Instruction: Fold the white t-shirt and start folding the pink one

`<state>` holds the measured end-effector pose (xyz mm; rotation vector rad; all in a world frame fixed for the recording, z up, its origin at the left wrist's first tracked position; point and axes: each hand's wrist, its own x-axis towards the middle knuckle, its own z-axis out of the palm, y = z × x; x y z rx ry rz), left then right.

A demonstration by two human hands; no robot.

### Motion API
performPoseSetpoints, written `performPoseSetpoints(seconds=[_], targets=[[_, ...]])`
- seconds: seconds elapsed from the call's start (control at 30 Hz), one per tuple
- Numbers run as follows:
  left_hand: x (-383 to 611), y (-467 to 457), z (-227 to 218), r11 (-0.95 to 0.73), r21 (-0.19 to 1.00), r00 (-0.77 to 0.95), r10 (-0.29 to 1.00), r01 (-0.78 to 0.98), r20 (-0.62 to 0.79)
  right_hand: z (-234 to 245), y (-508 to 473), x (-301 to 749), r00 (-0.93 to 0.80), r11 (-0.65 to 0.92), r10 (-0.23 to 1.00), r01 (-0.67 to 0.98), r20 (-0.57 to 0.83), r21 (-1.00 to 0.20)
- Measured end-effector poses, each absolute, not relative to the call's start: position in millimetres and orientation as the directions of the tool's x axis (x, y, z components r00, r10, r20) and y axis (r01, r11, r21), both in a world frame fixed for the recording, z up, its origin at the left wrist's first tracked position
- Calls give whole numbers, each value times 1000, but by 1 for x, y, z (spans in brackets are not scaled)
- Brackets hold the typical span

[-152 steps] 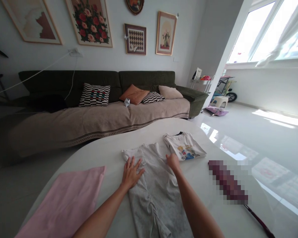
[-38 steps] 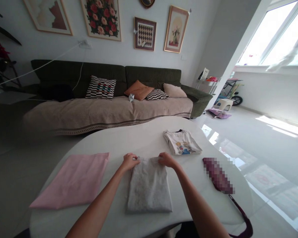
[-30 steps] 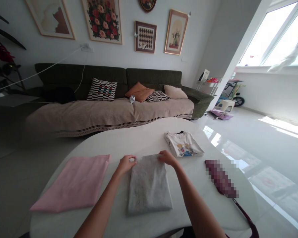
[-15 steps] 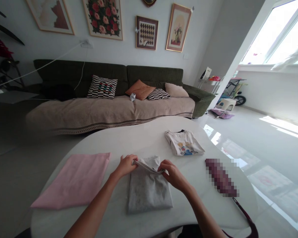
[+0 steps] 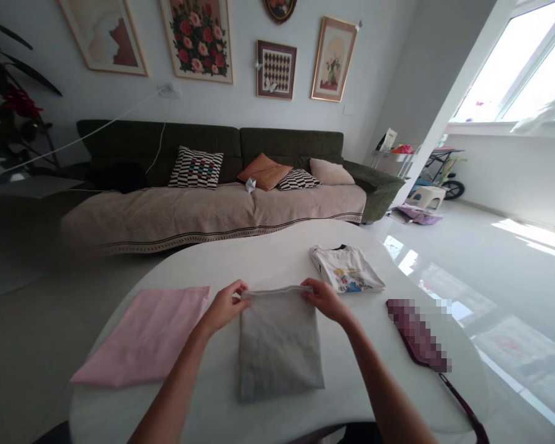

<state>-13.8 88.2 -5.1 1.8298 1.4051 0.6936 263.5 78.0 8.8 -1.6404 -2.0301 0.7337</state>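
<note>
Grey cloth (image 5: pixel 280 345), folded to a tidy rectangle, lies on the white table (image 5: pixel 259 259) right in front of the person, its near edge close to the table's rim. Both hands are at its far edge: the left hand (image 5: pixel 224 305) pinches the far left corner between thumb and fingers, and the right hand (image 5: pixel 326 300) pinches the far right corner the same way, so the top layer is drawn taut between them and raised a little off the pile. Half a second ago that edge sagged in a loose curl between the hands; now it runs straight, and five seconds ago the garment still lay long and unfolded under flat palms. So the piece looks, as I judge it, nearly finished, with only this top edge still lifted off the pile. A pink cloth (image 5: pixel 143 336) lies flat to the left, just beside the left forearm but apart from the grey one. A folded white shirt (image 5: pixel 346 276) with a print sits just beyond the right hand, near but not touching. A blurred dark thing (image 5: pixel 419 336) with a strap lies to the right, well apart. Nothing lies across the grey cloth itself.
</note>
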Motion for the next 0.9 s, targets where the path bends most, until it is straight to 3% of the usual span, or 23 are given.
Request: performPoseSetpoints(seconds=[0.13,0.33,0.47,0.6,0.73,0.8,0.9], targets=[[2,144,-52,23,673,56,994,739,-96,-35,126,246,-116,38,987,836,-109,-547],[6,150,-79,52,682,103,977,730,-185,-59,128,239,-53,-65,976,855,-211,-514],[-1,151,-41,-53,788,267,953,613,-144,-12,109,259,-47,6,997,820,-58,-572],[-3,149,15,-233,881,390,919,413,60,56,57,268,-56,198,967,778,247,-596],[5,144,27,-407,875,458,851,264,258,72,-9,229,-147,435,818,791,556,-431],[9,143,11,-417,815,422,874,402,239,55,-36,200,-232,467,823,797,519,-383],[4,140,-22,-303,705,258,950,641,173,24,-61,171,-379,514,850,748,365,-421]])
